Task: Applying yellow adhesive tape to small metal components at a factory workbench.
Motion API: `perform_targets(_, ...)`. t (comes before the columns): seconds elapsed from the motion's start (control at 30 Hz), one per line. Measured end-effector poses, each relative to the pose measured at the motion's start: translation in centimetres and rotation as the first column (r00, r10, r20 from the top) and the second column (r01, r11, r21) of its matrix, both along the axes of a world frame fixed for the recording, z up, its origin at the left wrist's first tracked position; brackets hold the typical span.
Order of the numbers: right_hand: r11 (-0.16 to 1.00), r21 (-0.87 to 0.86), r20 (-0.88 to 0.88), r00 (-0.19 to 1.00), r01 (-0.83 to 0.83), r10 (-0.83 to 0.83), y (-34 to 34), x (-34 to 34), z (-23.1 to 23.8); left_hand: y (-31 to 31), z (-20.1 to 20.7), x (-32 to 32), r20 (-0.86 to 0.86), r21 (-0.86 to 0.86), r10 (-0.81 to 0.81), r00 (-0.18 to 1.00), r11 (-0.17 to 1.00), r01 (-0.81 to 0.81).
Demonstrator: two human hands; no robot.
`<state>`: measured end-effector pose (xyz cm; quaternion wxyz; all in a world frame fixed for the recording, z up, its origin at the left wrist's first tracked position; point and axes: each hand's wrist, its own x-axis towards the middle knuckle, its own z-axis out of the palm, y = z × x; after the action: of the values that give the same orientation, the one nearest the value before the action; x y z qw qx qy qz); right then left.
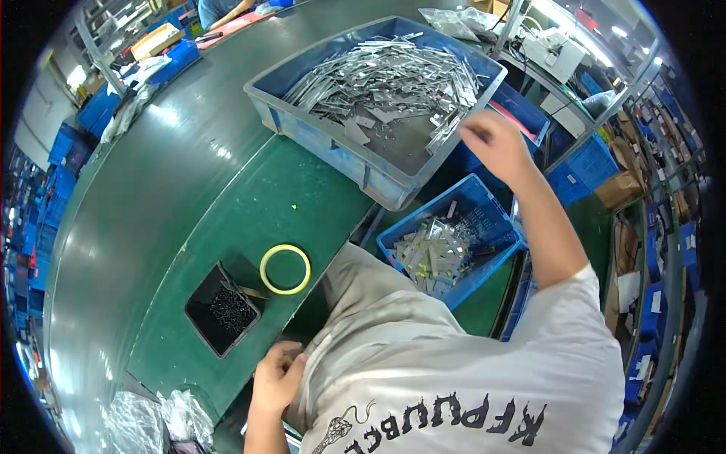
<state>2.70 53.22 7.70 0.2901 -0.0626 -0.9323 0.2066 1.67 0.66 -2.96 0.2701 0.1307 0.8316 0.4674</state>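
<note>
My right hand (495, 145) is raised at the right rim of a large grey-blue bin (325, 144), its fingers curled in toward the thumb. Whatever it may hold is hidden. Thin, shiny metal strips (386, 76) are heaped in that bin, with a few flat pieces loose toward its near side. Low beside my lap, at the green table's edge, is my left hand (276, 378), thumb and forefinger apart and nothing seen between them. Closest to it on the table stands a black tray (219, 340) of small dark screws. A roll of yellow tape (305, 265) lies just beyond.
Below the large bin, a blue crate (454, 293) holds flat pale pieces and small parts. Clear plastic bags (140, 420) lie at the lower left. Shelving with blue bins (643, 333) lines the right side. Another person's arm (231, 13) shows across the far work surface.
</note>
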Motion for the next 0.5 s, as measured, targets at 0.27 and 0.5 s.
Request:
perform_targets(0.27, 0.886, 0.412, 0.682, 0.717, -0.214, -0.144, -5.5, -21.5, -0.5, -0.7, -1.2, 0.3, -0.435, -0.448, -0.307, 0.846, 0.889, 0.093)
perform_targets(0.5, 0.945, 0.303, 0.895, 0.377, -0.124, -0.238, -2.8, -25.4, -6.3, -1.2, -2.0, -0.7, -0.466, -0.414, -0.375, 0.801, 0.893, 0.177)
